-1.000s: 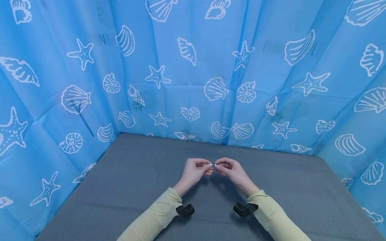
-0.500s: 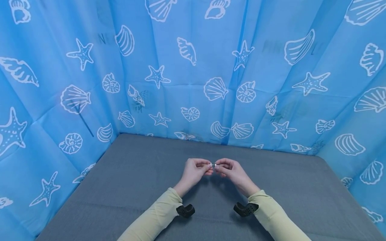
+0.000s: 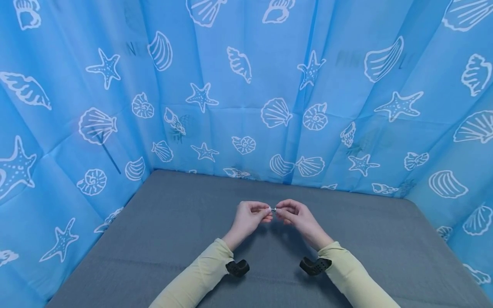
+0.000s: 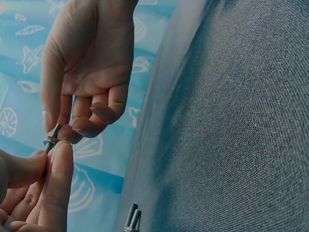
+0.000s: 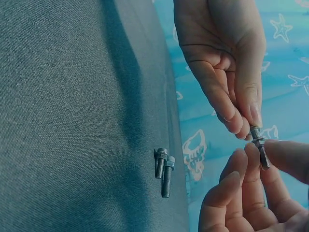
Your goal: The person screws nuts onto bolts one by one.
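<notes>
A small metal bolt (image 5: 264,161) is held up between both hands over the grey table. My left hand (image 3: 248,218) pinches its head end between thumb and forefinger, the bolt pointing toward my right hand. A nut (image 5: 259,140) sits partway along the threads. My right hand (image 3: 298,219) has thumb and forefinger on either side of the nut and the threaded end, its other fingers loosely curled. In the left wrist view the nut (image 4: 50,141) shows just past my left fingertips, with the threaded tip between the right thumb and fingers.
Two more bolts, a shorter one (image 5: 161,163) and a longer one (image 5: 167,180), lie side by side on the grey cloth-covered table (image 3: 185,239). Blue curtains (image 3: 246,85) with white shell prints enclose the table's back and sides. Black wrist mounts (image 3: 237,268) stick inward from the sleeves.
My right fingertips shift slightly up and right around the nut end. My left hand keeps its pinch and stays almost in place.
</notes>
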Tool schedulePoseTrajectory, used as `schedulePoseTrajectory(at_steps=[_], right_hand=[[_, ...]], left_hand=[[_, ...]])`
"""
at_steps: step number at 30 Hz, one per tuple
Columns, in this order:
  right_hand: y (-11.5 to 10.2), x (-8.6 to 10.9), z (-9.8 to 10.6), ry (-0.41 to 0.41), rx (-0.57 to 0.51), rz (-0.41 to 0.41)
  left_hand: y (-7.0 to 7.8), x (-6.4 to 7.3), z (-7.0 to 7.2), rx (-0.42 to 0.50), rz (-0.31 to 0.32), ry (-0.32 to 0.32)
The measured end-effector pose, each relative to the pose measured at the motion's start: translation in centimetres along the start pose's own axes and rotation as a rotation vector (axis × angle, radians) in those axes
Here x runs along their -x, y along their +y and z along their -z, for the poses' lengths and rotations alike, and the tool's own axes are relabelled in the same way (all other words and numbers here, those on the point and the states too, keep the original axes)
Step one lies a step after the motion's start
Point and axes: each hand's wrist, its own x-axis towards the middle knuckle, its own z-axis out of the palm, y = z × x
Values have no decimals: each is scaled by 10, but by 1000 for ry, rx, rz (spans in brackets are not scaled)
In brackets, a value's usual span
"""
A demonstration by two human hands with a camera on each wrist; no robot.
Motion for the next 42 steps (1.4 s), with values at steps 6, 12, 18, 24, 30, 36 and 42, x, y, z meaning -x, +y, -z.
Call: schedulePoseTrajectory(at_steps=[6, 12, 18, 24, 30, 36, 42], right_hand=[[-1, 0, -1, 5, 53, -4], [0, -1, -2, 12, 52, -62], [1, 0, -1, -20, 22, 2], [2, -1, -4, -13, 35, 4], [1, -2, -5, -3, 31, -26], [1, -1, -4, 1, 17, 33], [-3, -1, -8, 7, 47, 2]], left_hand=[[0, 0, -1, -14, 3, -3], [0, 0, -1, -5, -2, -6], [0, 1, 1, -6, -8, 1], [0, 1, 0, -2, 7, 1], [2, 2, -1, 18, 9, 9], [1, 2, 0, 7, 11, 17], [9, 6, -1, -1, 12, 12]])
